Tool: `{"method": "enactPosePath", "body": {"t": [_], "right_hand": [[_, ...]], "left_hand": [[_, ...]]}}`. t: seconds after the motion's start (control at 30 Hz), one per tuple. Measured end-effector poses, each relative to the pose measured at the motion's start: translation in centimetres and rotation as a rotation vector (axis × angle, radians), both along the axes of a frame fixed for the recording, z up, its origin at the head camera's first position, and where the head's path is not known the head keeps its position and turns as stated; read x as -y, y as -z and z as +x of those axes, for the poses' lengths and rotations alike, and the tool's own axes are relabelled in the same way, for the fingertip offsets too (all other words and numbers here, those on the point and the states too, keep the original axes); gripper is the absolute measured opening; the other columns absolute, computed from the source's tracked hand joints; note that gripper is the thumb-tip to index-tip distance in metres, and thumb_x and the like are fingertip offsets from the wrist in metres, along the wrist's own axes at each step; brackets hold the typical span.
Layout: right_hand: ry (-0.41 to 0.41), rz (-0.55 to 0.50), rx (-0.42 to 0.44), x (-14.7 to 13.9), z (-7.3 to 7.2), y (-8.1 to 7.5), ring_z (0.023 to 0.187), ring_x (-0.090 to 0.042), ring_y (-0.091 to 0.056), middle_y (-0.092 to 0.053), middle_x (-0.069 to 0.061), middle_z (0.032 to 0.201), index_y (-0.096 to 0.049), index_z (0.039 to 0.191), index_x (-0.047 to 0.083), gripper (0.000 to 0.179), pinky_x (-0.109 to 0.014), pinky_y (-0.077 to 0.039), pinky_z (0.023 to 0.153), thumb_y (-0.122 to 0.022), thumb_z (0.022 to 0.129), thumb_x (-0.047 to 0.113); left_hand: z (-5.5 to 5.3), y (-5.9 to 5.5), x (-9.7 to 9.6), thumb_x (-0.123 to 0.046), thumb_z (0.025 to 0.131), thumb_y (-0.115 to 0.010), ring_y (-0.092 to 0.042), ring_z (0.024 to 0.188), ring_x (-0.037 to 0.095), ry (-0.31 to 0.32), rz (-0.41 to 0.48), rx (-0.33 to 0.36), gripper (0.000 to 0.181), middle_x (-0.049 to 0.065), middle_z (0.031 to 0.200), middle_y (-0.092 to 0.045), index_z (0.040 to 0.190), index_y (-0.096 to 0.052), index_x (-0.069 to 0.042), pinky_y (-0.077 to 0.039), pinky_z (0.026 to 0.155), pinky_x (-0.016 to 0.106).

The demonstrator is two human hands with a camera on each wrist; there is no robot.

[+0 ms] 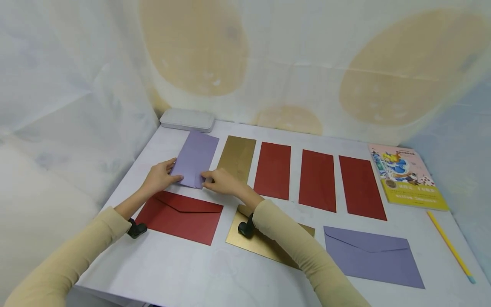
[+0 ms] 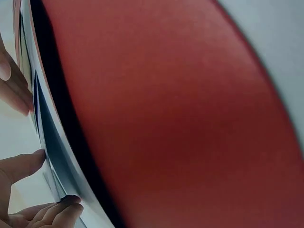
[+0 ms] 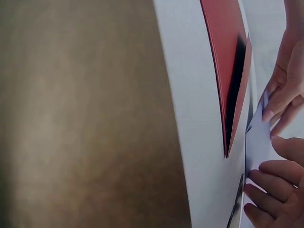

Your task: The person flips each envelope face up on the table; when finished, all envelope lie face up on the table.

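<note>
A purple envelope [image 1: 195,155] lies upright at the far left of the table, under both hands. My left hand [image 1: 160,175] grips its lower left edge, the thumb on the upper face and the fingers at the side. Across from it, my right hand [image 1: 222,181] pinches the lower right edge near the corner. From the right wrist, the envelope's pale edge [image 3: 259,135] shows between the two hands. A red envelope [image 1: 184,215] with its flap line along the top sits just below, and fills much of the left wrist view. Beneath my right forearm is a gold envelope [image 1: 268,238].
To the right of the hands stand a gold envelope [image 1: 237,157] and several red ones [image 1: 272,170] in a row. Another purple envelope [image 1: 374,256] lies front right. A white case [image 1: 187,119] is at the back left; a book [image 1: 406,175] and yellow pencil [image 1: 450,245] line the right edge.
</note>
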State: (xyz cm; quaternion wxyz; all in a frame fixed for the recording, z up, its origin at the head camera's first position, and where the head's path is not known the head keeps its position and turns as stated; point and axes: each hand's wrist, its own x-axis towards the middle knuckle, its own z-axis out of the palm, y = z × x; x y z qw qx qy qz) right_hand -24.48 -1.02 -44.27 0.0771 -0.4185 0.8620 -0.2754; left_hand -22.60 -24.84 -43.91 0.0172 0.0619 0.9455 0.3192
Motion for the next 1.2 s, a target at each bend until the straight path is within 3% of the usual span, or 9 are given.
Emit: {"method": "enactPosePath", "body": {"t": [0.17,0.4,0.57,0.73,0.87,0.97,1.1,1.2], "right_hand": [[0.006,0.016,0.007,-0.3,-0.1,-0.1,0.062,-0.009,-0.049,-0.063,-0.015,0.123,-0.059,0.128,-0.005,0.038,-0.016,-0.039,0.057,-0.062,0.095,0.013],[-0.023,0.002,-0.034,-0.5,-0.1,0.1,0.062,-0.009,-0.05,-0.065,-0.015,0.118,-0.065,0.113,-0.004,0.024,-0.016,-0.04,0.058,-0.062,0.094,0.012],[0.002,0.021,-0.024,-0.7,0.1,0.1,0.06,-0.009,-0.048,-0.061,-0.016,0.126,-0.061,0.125,-0.005,0.035,-0.015,-0.038,0.056,-0.063,0.094,0.012],[-0.005,0.017,-0.044,-0.6,0.2,0.3,0.065,-0.009,-0.049,-0.068,-0.013,0.11,-0.066,0.113,-0.005,0.026,-0.015,-0.038,0.057,-0.063,0.094,0.012],[-0.006,0.012,-0.045,-0.6,0.1,0.3,0.066,-0.01,-0.05,-0.068,-0.013,0.109,-0.066,0.11,-0.004,0.022,-0.016,-0.038,0.057,-0.062,0.094,0.01],[0.002,0.012,-0.039,-0.6,0.1,0.2,0.066,-0.01,-0.051,-0.065,-0.015,0.117,-0.065,0.114,-0.005,0.025,-0.016,-0.039,0.057,-0.062,0.094,0.009],[-0.005,0.018,-0.047,-0.6,0.0,0.2,0.062,-0.009,-0.051,-0.067,-0.015,0.11,-0.066,0.109,-0.004,0.021,-0.015,-0.038,0.055,-0.062,0.094,0.009],[-0.001,0.019,-0.047,-0.8,-0.1,0.3,0.063,-0.009,-0.052,-0.066,-0.016,0.114,-0.066,0.113,-0.004,0.023,-0.015,-0.039,0.055,-0.062,0.094,0.009]], "left_hand": [[0.1,0.2,-0.2,-0.017,0.087,-0.072,-0.049,0.12,0.046,0.031,-0.044,-0.015,0.073,0.036,0.132,-0.045,0.138,-0.035,0.018,-0.043,0.095,0.053],[0.4,0.4,-0.7,-0.015,0.085,-0.072,-0.048,0.12,0.048,0.07,-0.101,-0.065,0.069,0.036,0.131,-0.047,0.136,-0.039,0.018,-0.043,0.095,0.056],[0.6,0.8,-0.7,-0.015,0.086,-0.072,-0.053,0.117,0.045,0.103,-0.125,-0.093,0.064,0.033,0.13,-0.051,0.136,-0.044,0.015,-0.046,0.091,0.054],[0.6,0.9,-1.0,-0.013,0.088,-0.069,-0.052,0.12,0.041,0.212,-0.144,-0.145,0.051,0.028,0.131,-0.053,0.131,-0.053,0.01,-0.047,0.092,0.052],[0.5,0.9,-1.4,-0.014,0.091,-0.067,-0.053,0.119,0.04,0.275,-0.18,-0.146,0.047,0.027,0.129,-0.055,0.129,-0.055,0.01,-0.046,0.093,0.051],[0.3,1.0,-1.7,-0.015,0.091,-0.067,-0.056,0.116,0.039,0.285,-0.188,-0.138,0.047,0.028,0.126,-0.057,0.128,-0.055,0.011,-0.048,0.091,0.05],[0.1,1.3,-1.8,-0.014,0.091,-0.067,-0.057,0.115,0.039,0.284,-0.196,-0.14,0.046,0.028,0.126,-0.057,0.128,-0.055,0.012,-0.049,0.089,0.05],[0.0,1.6,-1.8,-0.014,0.091,-0.067,-0.056,0.116,0.04,0.289,-0.196,-0.148,0.047,0.028,0.126,-0.057,0.128,-0.055,0.013,-0.047,0.091,0.05]]}}
